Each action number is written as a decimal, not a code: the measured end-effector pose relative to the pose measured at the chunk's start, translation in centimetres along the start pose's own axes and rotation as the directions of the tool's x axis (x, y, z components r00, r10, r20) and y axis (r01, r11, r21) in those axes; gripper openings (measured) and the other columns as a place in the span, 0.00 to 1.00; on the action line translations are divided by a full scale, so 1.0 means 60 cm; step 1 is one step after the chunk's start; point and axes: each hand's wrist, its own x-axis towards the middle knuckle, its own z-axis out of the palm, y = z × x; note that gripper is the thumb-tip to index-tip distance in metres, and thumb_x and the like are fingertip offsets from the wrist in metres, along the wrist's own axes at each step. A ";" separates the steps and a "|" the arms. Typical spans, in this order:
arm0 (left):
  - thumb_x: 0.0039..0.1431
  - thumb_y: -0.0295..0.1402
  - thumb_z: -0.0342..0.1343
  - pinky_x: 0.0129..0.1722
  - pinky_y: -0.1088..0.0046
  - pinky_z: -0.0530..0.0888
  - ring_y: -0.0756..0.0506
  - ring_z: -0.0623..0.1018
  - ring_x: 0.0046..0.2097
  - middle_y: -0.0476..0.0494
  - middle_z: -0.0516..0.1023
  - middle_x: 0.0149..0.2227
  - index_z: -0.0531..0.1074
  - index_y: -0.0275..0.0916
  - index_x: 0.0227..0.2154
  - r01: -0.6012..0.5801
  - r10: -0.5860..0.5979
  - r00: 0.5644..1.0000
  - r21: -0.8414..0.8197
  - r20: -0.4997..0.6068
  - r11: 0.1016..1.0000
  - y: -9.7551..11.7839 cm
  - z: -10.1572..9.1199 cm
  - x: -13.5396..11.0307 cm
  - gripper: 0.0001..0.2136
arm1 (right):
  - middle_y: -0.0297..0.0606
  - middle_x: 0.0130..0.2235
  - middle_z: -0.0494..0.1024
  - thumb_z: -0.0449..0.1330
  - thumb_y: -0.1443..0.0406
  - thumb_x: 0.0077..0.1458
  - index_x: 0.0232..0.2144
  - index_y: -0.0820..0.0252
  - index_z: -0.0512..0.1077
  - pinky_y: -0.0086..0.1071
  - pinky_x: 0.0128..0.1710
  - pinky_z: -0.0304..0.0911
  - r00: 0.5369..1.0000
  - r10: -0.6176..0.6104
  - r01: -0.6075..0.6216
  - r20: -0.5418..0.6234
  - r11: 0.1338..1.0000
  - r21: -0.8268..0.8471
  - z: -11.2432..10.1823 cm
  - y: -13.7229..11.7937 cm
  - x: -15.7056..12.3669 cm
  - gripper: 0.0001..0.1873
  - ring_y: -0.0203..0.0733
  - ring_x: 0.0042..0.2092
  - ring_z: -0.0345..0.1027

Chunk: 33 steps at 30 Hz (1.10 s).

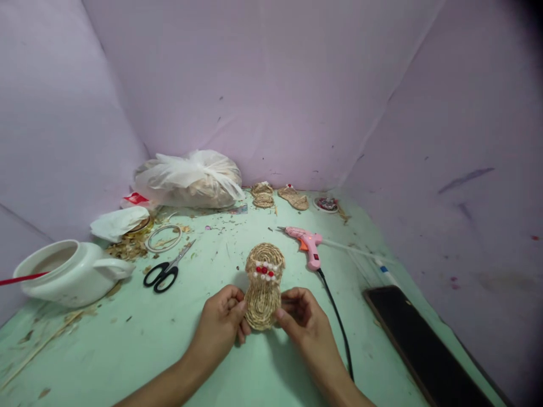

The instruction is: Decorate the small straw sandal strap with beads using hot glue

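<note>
A small woven straw slipper [263, 302] is held upright between my two hands, its strap set with red and white beads [264, 271]. My left hand [224, 316] pinches its lower left edge between thumb and fingers. On the opposite side, my right hand [303, 316] has its thumb against the lower right edge, with the fingers curled behind. To the right of the slipper lies a pink glue gun [311, 243] with a clear stick in its back. Black-handled scissors [165, 273] rest on the left, blades partly apart.
A white pot [80, 277] with a red stick stands at left, near a white ring [163, 238] and straw scraps. Behind are a tied plastic bag [195, 181], more straw slippers [293, 198] and a dish of beads [326, 204]. A dark phone [419, 339] and the glue gun's cord lie at right.
</note>
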 end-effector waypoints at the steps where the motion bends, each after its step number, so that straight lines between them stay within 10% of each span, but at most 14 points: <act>1: 0.51 0.41 0.50 0.17 0.78 0.64 0.52 0.67 0.15 0.53 0.69 0.14 0.60 0.39 0.25 -0.024 0.024 1.000 -0.053 0.005 0.998 -0.001 0.001 0.000 0.11 | 0.36 0.30 0.71 0.64 0.61 0.42 0.33 0.60 0.65 0.31 0.30 0.62 0.997 0.031 -0.033 0.064 0.999 0.026 0.001 -0.001 -0.001 0.16 0.38 0.31 0.66; 5: 0.49 0.44 0.54 0.19 0.77 0.67 0.52 0.69 0.17 0.51 0.70 0.16 0.61 0.37 0.26 -0.087 0.092 0.995 -0.178 0.022 0.980 -0.002 0.005 0.000 0.14 | 0.36 0.23 0.71 0.63 0.55 0.43 0.27 0.65 0.68 0.29 0.24 0.59 0.946 0.111 -0.143 0.304 0.986 0.085 0.009 -0.002 -0.001 0.17 0.34 0.23 0.62; 33: 0.45 0.47 0.56 0.10 0.82 0.60 0.55 0.64 0.12 0.52 0.68 0.13 0.65 0.35 0.21 0.000 0.022 0.978 -0.108 0.206 0.994 0.011 0.003 0.007 0.17 | 0.38 0.25 0.77 0.68 0.55 0.39 0.35 0.65 0.68 0.25 0.23 0.62 0.940 0.191 -0.255 0.283 0.944 0.208 0.003 -0.003 0.015 0.24 0.31 0.22 0.66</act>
